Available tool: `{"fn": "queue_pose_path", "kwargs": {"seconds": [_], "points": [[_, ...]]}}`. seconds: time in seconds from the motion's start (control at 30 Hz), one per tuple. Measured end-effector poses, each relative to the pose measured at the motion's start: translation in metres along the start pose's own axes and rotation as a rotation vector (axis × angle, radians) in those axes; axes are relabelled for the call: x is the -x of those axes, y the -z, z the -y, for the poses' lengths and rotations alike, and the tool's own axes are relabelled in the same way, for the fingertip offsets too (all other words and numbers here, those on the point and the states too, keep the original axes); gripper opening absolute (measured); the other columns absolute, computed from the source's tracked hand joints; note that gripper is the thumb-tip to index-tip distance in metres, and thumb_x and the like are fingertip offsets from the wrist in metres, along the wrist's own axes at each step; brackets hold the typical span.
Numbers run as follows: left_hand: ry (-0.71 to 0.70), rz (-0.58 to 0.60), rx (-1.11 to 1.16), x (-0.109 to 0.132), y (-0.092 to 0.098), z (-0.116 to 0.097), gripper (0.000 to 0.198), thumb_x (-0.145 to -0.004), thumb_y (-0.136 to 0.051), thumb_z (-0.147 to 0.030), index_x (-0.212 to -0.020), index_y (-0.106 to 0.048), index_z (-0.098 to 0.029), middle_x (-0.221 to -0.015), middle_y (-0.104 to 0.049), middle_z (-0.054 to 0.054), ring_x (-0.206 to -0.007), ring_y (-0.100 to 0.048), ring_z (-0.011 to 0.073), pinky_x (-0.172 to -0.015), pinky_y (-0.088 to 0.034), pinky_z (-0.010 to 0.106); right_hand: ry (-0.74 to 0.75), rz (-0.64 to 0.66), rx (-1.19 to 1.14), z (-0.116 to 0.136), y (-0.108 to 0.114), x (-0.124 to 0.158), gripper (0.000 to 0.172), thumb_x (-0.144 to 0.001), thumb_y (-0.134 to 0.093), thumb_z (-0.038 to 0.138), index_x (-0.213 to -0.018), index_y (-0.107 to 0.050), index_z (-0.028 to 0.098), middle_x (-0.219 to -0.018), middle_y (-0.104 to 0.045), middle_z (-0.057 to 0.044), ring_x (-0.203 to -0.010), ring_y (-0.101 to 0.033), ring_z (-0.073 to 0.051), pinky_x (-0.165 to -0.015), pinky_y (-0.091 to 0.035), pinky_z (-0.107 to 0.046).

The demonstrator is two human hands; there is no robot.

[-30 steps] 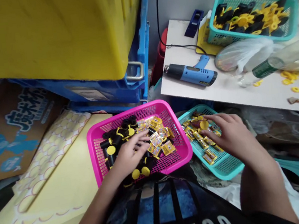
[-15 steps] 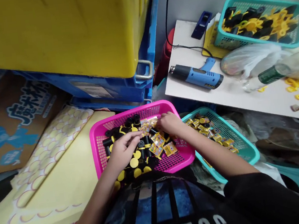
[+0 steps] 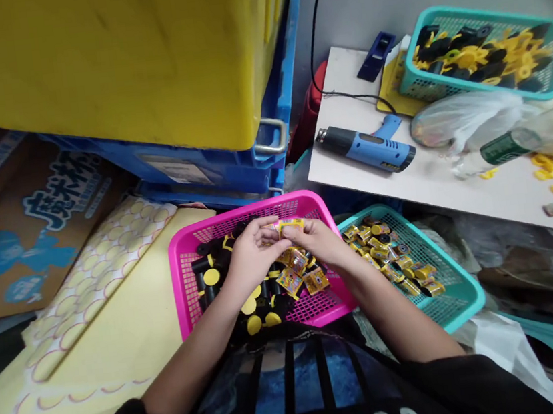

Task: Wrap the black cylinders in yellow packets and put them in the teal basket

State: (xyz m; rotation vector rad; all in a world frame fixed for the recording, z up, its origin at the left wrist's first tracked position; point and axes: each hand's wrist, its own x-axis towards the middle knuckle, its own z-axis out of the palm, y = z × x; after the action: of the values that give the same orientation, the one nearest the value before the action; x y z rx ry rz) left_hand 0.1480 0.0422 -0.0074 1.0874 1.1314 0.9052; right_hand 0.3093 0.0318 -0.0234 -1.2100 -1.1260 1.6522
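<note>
A pink basket point(image 3: 185, 292) on my lap holds black cylinders with yellow caps and small yellow printed labels. Above it my left hand point(image 3: 249, 254) and my right hand point(image 3: 318, 239) meet, fingers pinched together on one small yellow label point(image 3: 289, 224). Whether the left hand also holds a black cylinder is hidden by its fingers. To the right sits a teal basket point(image 3: 461, 295) holding several cylinders wrapped in yellow labels.
A white table point(image 3: 419, 179) at the right carries a blue heat gun point(image 3: 367, 145), a plastic bag, a bottle, loose yellow rings and another teal basket point(image 3: 488, 83) of black and yellow parts. Stacked yellow and blue crates point(image 3: 138, 69) loom at the left, above cardboard and yellow foam sheets.
My right hand left the teal basket and crossed to the pink one. Both hands then rose and came together on a yellow label.
</note>
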Motion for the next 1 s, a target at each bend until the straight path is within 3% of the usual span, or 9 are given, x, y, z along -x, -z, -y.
{"fn": "queue_pose_path", "kwargs": {"seconds": [0.17,0.37,0.47,0.57,0.63,0.73,0.83,0.93,1.0], "points": [[0.107,-0.044,0.106,0.005,0.002,-0.004,0.049,-0.062,-0.080,-0.026,-0.105,-0.058,-0.016,-0.062,-0.064,-0.006,-0.056,-0.063,0.0097,-0.062,-0.054,0.024,-0.043,-0.099,-0.094,0.000,-0.009,0.009,0.067,-0.085,-0.030,0.075,-0.075,-0.063,0.017,-0.067,-0.061,-0.003,-0.062,-0.052,-0.014,-0.054,-0.037,-0.025],[0.075,-0.054,0.078,0.010,0.010,-0.010,0.060,-0.063,-0.080,-0.028,-0.117,-0.055,-0.016,-0.072,-0.067,-0.004,-0.066,-0.066,0.0120,-0.065,-0.055,0.025,0.098,-0.141,0.185,0.005,-0.017,0.008,0.040,-0.076,-0.065,0.057,-0.073,-0.059,0.018,-0.069,-0.058,0.001,-0.066,-0.051,-0.013,-0.065,-0.039,-0.025],[-0.006,-0.083,-0.002,0.007,0.016,-0.016,0.058,-0.065,-0.079,-0.029,-0.118,-0.059,-0.018,-0.065,-0.064,-0.005,-0.063,-0.064,0.0115,-0.065,-0.053,0.024,0.163,-0.182,0.368,0.016,-0.024,0.004,0.041,-0.083,-0.057,0.054,-0.065,-0.055,0.018,-0.061,-0.053,0.002,-0.061,-0.048,-0.012,-0.061,-0.036,-0.025],[-0.023,-0.139,-0.078,0.007,0.026,-0.023,0.039,-0.068,-0.077,-0.030,-0.104,-0.069,-0.017,-0.064,-0.067,-0.002,-0.058,-0.063,0.0116,-0.063,-0.053,0.024,0.233,-0.229,0.434,0.022,-0.028,-0.003,0.051,-0.096,-0.034,0.052,-0.066,-0.056,0.017,-0.065,-0.057,-0.001,-0.065,-0.053,-0.014,-0.064,-0.038,-0.026],[-0.029,-0.243,-0.095,0.009,0.034,-0.025,0.030,-0.068,-0.077,-0.032,-0.091,-0.073,-0.015,-0.071,-0.072,0.001,-0.060,-0.064,0.0125,-0.064,-0.054,0.026,0.240,-0.192,0.549,0.016,-0.029,-0.009,0.050,-0.099,-0.027,0.045,-0.075,-0.061,0.017,-0.075,-0.063,-0.004,-0.072,-0.057,-0.016,-0.070,-0.041,-0.028],[-0.026,-0.408,-0.113,0.014,0.049,-0.023,0.029,-0.068,-0.076,-0.037,-0.086,-0.075,-0.014,-0.070,-0.073,0.002,-0.060,-0.065,0.0133,-0.064,-0.056,0.027,0.237,0.065,0.896,-0.007,-0.030,-0.019,0.018,-0.088,-0.057,0.031,-0.095,-0.065,0.016,-0.094,-0.067,-0.008,-0.090,-0.059,-0.021,-0.082,-0.043,-0.032],[-0.001,-0.444,-0.170,0.019,0.063,-0.016,0.032,-0.069,-0.075,-0.040,-0.088,-0.076,-0.015,-0.066,-0.073,0.002,-0.060,-0.066,0.0150,-0.066,-0.056,0.028,0.260,0.278,1.059,-0.028,-0.031,-0.024,0.035,-0.075,-0.066,0.012,-0.110,-0.062,0.015,-0.109,-0.065,-0.012,-0.105,-0.057,-0.023,-0.093,-0.042,-0.035],[0.016,-0.409,-0.241,0.026,0.071,-0.010,0.032,-0.070,-0.075,-0.039,-0.092,-0.077,-0.016,-0.077,-0.077,0.004,-0.067,-0.069,0.0181,-0.071,-0.058,0.031,0.275,0.239,0.943,-0.028,-0.027,-0.022,0.029,-0.078,-0.064,0.014,-0.106,-0.064,0.016,-0.106,-0.065,-0.011,-0.103,-0.058,-0.022,-0.094,-0.044,-0.038],[0.020,-0.366,-0.273,0.030,0.075,-0.006,0.031,-0.071,-0.074,-0.039,-0.092,-0.077,-0.017,-0.085,-0.078,0.005,-0.072,-0.071,0.0201,-0.075,-0.058,0.034,0.269,0.153,0.679,-0.019,-0.021,-0.016,0.027,-0.081,-0.063,0.023,-0.108,-0.063,0.018,-0.107,-0.064,-0.010,-0.100,-0.060,-0.021,-0.090,-0.047,-0.039]]}}
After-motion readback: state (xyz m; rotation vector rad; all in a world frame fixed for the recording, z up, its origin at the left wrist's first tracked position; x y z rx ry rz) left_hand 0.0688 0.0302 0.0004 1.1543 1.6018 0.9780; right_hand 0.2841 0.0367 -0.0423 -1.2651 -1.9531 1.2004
